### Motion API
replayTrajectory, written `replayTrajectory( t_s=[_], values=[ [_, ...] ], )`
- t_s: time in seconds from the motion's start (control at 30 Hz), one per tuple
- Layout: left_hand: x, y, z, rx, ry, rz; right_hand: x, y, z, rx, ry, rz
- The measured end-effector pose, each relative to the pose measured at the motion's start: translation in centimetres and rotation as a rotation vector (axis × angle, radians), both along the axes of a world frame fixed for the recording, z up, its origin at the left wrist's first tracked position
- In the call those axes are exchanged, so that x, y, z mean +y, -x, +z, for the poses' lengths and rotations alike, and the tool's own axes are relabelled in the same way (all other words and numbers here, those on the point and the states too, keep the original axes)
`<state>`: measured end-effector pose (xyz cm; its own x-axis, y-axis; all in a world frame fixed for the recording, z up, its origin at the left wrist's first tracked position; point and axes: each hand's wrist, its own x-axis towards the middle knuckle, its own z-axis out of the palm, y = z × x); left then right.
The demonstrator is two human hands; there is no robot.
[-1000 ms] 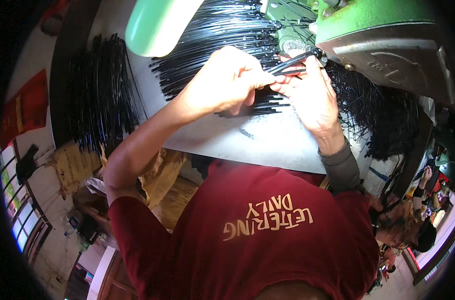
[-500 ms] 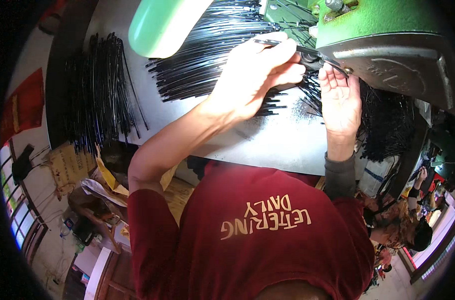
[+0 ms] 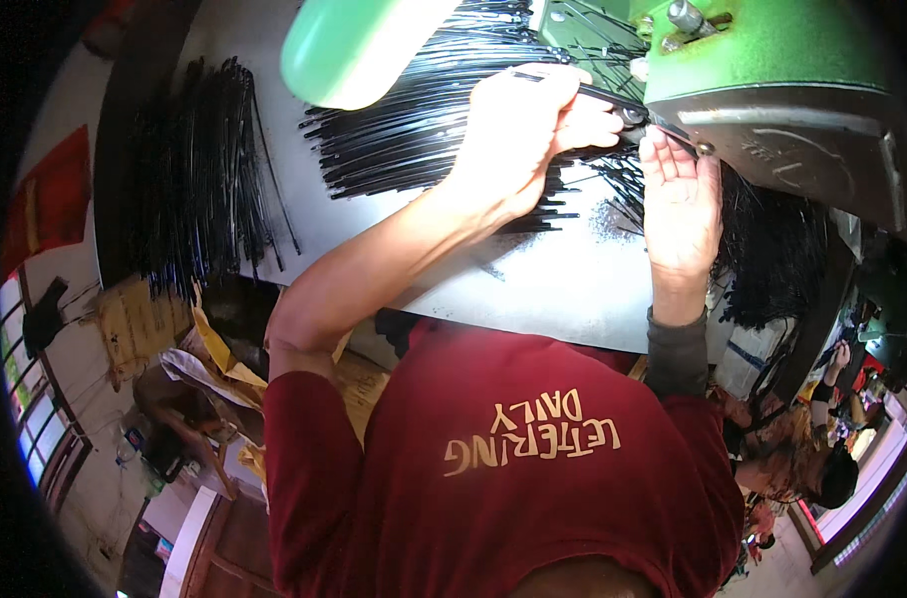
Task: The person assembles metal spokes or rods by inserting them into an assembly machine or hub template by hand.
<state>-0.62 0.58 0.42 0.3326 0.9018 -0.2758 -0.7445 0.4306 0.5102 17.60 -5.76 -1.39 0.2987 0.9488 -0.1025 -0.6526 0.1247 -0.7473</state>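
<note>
A long, thin black rod [image 3: 610, 98] runs from my left hand toward the green machine [image 3: 772, 50]. My left hand [image 3: 518, 130] is closed on it, with the thumb and fingers pinching the rod above the bench. The palm of my right hand [image 3: 681, 214] faces up just below the machine's dark metal lower part [image 3: 792, 149]. Its thumb and fingertips pinch the rod's other end beside a small round bolt. Where the rod meets the machine is partly hidden by the fingers and the housing.
A large heap of black rods [image 3: 394, 140] lies beyond my left arm, another bundle [image 3: 209, 169] on the bench's left. More dark rods [image 3: 772, 259] lie right of my right hand. A bright pale-green lamp [image 3: 354, 50] hangs over the pale bench [image 3: 543, 279]. Another person [image 3: 802, 468] is at far right.
The view has shifted slightly, so the lamp and machine appear a little further right. Both hands keep their hold on the rod, with hardly any movement relative to the machine.
</note>
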Motion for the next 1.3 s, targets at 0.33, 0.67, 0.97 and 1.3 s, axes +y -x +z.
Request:
replayTrajectory(
  t_s=[0.33,0.67,0.97,1.3],
  values=[
    [-0.1,0.9,-0.7,0.036,-0.100,-0.041,0.2,0.9,0.3,0.012,0.016,0.004],
    [-0.3,-0.1,-0.1,0.039,-0.017,-0.038,-0.3,0.2,0.2,-0.030,0.049,-0.031],
    [0.0,0.0,-0.7,0.011,-0.123,-0.049,0.1,0.2,0.0,0.006,0.003,-0.056],
    [-0.1,-0.2,-0.7,0.022,-0.173,-0.062,0.0,0.0,-0.1,-0.007,-0.006,-0.063]
  ],
)
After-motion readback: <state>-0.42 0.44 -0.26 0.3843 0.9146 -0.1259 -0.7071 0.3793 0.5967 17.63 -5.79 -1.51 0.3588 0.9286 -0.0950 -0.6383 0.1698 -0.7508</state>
